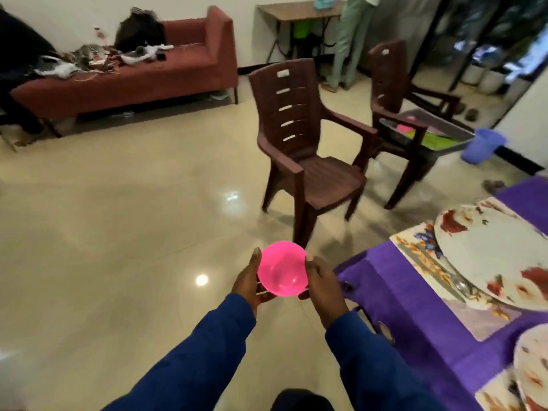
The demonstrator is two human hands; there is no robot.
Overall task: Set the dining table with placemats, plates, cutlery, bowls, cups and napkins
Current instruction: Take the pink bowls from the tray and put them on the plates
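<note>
A person in dark blue sleeves holds a small, round, translucent pink plastic bowl [282, 268] out in front of the body, above the glossy cream tiled floor [118, 218]. The left hand [248, 280] cups the bowl's left side, thumb up along the rim and fingers [265, 298] curled underneath. The right hand [323, 284] holds the opposite side, thumb on the rim and fingers wrapped round the wall. The bowl sits between both palms, its opening facing the camera.

Just to the right is the bench [415, 307], covered in a purple cloth. On it lies a floral-patterned rectangular placemat [421, 262], and on that rests a large white round plate with red flower prints [498, 253]. A metal spoon [458, 281] lies on the placemat beside the plate's near-left edge. A second plate of the same pattern [533, 369] shows at the lower right edge, partly cut off.

Beyond the hands stands a dark brown plastic armchair with a slotted back [299, 143]. A second chair of the same kind [394, 96] stands behind it to the right, beside a low dark table [424, 134]. A light blue plastic bucket [483, 145] is on the floor near that table.

Farther left, a long rust-red sofa [142, 69] along the wall carries a black bag and scattered cables. A small wooden side table [296, 13] stands at the back wall.
</note>
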